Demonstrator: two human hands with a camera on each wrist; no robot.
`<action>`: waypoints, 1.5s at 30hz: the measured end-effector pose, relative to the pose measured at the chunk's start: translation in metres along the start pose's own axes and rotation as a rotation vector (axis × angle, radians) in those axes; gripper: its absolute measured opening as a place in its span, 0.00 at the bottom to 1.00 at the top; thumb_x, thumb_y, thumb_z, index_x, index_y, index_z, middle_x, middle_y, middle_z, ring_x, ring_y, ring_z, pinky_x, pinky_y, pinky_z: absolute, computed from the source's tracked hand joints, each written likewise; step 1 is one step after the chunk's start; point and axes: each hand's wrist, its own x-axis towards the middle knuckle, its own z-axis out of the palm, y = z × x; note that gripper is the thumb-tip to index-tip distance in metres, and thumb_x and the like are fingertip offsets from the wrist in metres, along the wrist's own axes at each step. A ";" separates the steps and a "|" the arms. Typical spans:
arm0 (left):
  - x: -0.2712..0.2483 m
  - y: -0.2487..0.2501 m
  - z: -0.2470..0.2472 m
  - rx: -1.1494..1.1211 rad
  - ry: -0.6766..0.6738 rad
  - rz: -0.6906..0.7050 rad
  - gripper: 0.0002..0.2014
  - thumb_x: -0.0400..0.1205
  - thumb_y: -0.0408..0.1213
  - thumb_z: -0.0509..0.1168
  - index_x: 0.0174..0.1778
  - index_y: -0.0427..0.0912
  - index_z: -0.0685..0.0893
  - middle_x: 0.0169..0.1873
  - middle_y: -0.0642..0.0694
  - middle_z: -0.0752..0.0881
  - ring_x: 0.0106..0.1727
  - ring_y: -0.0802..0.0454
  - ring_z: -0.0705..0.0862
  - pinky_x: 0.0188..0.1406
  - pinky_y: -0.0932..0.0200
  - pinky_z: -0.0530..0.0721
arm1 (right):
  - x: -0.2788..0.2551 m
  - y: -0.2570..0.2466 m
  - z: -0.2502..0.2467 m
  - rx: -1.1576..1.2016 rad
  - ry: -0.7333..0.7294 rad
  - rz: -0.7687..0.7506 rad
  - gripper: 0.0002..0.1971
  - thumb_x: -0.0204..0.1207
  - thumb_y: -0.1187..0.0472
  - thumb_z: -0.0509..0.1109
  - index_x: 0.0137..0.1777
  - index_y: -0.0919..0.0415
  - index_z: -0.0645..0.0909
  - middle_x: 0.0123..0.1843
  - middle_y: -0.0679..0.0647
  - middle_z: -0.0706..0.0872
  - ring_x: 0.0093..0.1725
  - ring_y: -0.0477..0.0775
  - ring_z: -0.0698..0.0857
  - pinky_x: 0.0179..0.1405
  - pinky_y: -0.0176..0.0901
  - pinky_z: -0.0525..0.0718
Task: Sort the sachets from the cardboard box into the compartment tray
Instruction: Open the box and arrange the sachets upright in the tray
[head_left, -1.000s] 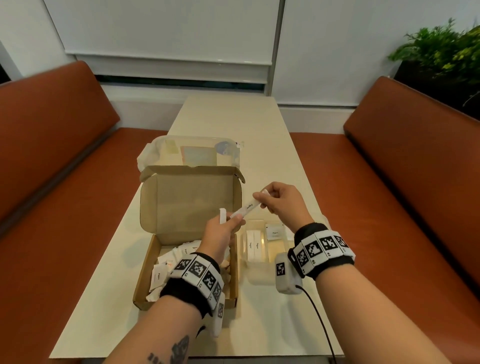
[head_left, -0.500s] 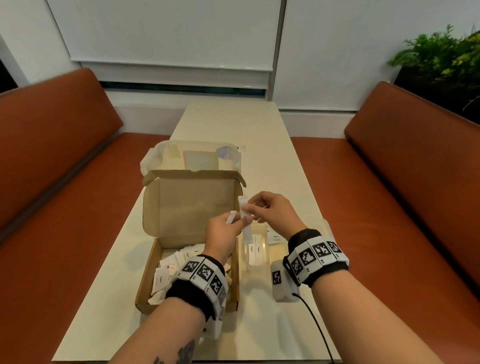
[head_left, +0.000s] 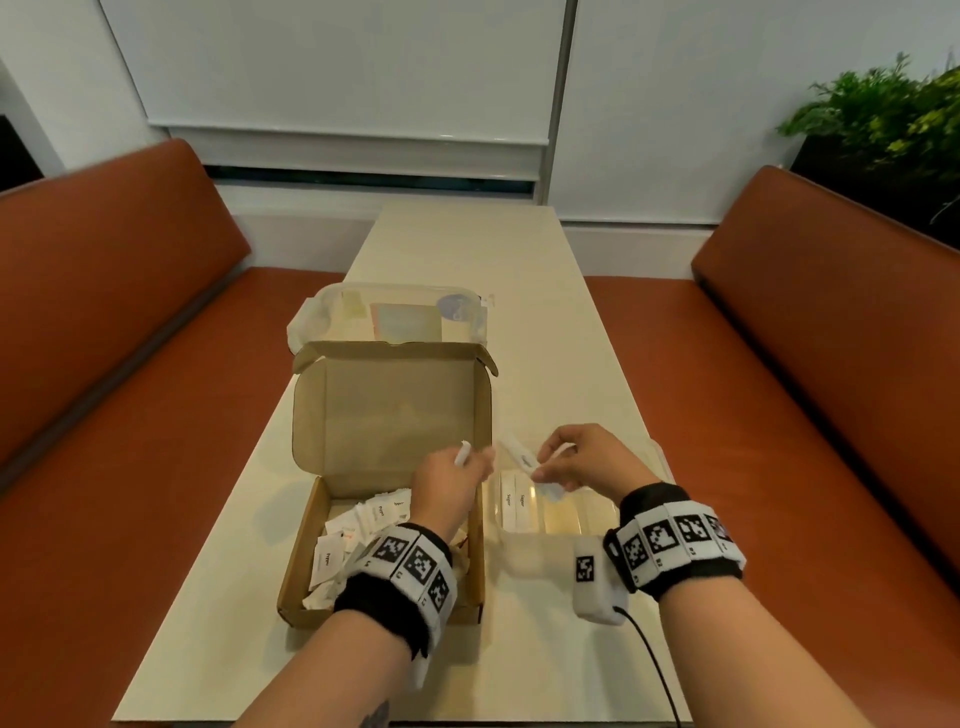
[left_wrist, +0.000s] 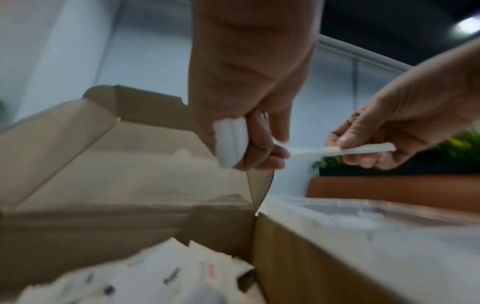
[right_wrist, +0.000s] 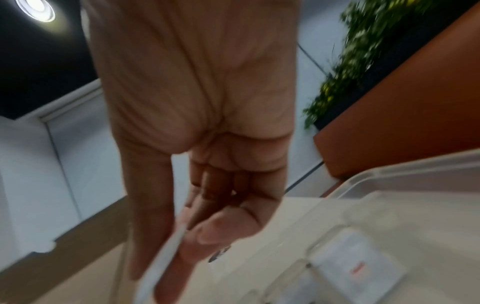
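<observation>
- Head view: we see the right hand (head_left: 582, 457) pinching a stick sachet (head_left: 521, 455) above the compartment tray (head_left: 641, 512).
- The left hand (head_left: 451, 480) grips another sachet (head_left: 461, 452) over the cardboard box (head_left: 392, 415), where loose sachets (head_left: 363, 525) lie.
</observation>
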 end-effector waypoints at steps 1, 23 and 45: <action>0.000 -0.004 0.000 0.106 -0.020 0.007 0.13 0.80 0.45 0.68 0.33 0.41 0.83 0.34 0.43 0.86 0.35 0.48 0.81 0.39 0.56 0.81 | 0.000 0.005 -0.004 -0.031 0.023 0.043 0.08 0.68 0.67 0.79 0.41 0.61 0.82 0.42 0.57 0.89 0.32 0.45 0.84 0.28 0.30 0.79; 0.002 -0.006 0.016 0.602 -0.166 -0.131 0.08 0.78 0.37 0.70 0.44 0.34 0.86 0.39 0.44 0.91 0.37 0.52 0.88 0.42 0.58 0.85 | 0.051 0.024 0.061 -0.842 0.074 0.127 0.13 0.78 0.70 0.65 0.61 0.66 0.80 0.64 0.62 0.79 0.62 0.60 0.82 0.57 0.44 0.80; 0.009 -0.013 0.021 0.668 -0.181 -0.113 0.11 0.78 0.39 0.71 0.49 0.34 0.86 0.47 0.41 0.89 0.50 0.46 0.88 0.52 0.52 0.86 | 0.046 0.024 0.054 -1.156 0.032 0.023 0.24 0.71 0.49 0.75 0.68 0.49 0.79 0.71 0.55 0.71 0.73 0.61 0.63 0.69 0.55 0.68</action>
